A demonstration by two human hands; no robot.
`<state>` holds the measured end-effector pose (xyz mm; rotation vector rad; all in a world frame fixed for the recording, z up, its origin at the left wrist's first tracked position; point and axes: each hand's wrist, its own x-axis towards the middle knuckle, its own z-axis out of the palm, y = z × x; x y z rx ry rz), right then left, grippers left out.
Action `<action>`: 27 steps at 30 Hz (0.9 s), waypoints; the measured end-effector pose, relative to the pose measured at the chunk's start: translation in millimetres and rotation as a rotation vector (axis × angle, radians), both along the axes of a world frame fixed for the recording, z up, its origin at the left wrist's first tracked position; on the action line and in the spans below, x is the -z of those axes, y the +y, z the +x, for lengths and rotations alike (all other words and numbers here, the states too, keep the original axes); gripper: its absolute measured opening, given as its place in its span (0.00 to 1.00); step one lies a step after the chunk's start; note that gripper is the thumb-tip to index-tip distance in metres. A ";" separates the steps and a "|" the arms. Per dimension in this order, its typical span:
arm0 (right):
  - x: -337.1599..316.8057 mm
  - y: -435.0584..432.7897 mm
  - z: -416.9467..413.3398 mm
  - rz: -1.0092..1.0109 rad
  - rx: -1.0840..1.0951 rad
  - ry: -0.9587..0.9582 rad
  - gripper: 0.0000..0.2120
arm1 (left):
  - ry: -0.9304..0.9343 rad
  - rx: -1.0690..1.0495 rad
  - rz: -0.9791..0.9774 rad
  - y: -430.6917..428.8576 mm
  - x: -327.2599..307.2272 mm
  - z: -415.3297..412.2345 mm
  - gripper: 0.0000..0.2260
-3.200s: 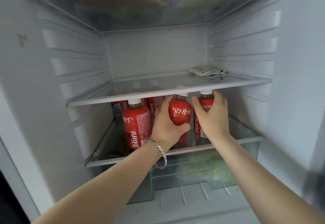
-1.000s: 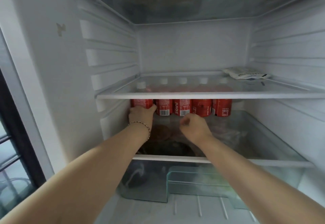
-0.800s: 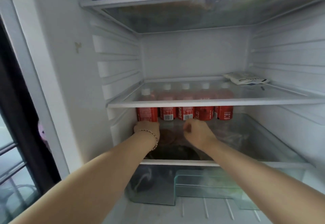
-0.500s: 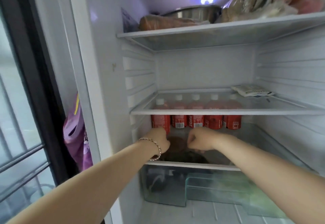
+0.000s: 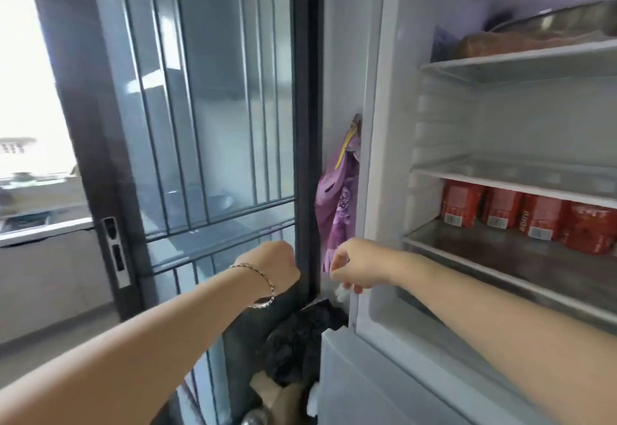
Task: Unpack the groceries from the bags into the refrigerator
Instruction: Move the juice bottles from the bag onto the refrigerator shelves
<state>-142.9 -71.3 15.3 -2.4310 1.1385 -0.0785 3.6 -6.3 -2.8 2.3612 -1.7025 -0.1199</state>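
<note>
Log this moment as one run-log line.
fridge: open | red juice bottles: upright row on shelf | left hand: fist, empty, outside fridge | right hand: loosely curled, empty, at fridge edge

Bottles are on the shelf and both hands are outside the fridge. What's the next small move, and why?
Probably reach down toward the dark bundle beside the fridge for the next item, though I can't tell it's a bag. Left hand and right hand look empty; the bottles stand in a row on the shelf.
</note>
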 end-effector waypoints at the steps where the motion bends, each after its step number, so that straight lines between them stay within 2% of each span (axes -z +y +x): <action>1: 1.3 21.5 21.1 -0.005 -0.078 0.027 0.11 | -0.010 -0.074 0.013 30.5 2.5 19.8 0.11; 6: 7.4 136.2 111.1 -0.134 -0.411 0.105 0.10 | -0.051 -0.386 0.053 178.2 18.1 95.3 0.12; 9: 17.9 221.8 165.0 -0.169 -0.584 0.074 0.09 | 0.028 -0.601 0.042 285.9 31.1 131.4 0.11; 15: 54.9 460.1 272.8 -0.216 -0.953 -0.007 0.10 | 0.116 -0.997 0.057 557.7 66.8 185.3 0.09; 19: 82.7 609.2 313.9 -0.235 -1.162 -0.035 0.11 | 0.090 -1.213 0.078 703.9 89.2 191.8 0.11; 27: 123.0 896.2 351.5 -0.250 -1.648 0.047 0.09 | 0.187 -1.671 0.093 970.4 121.5 147.1 0.14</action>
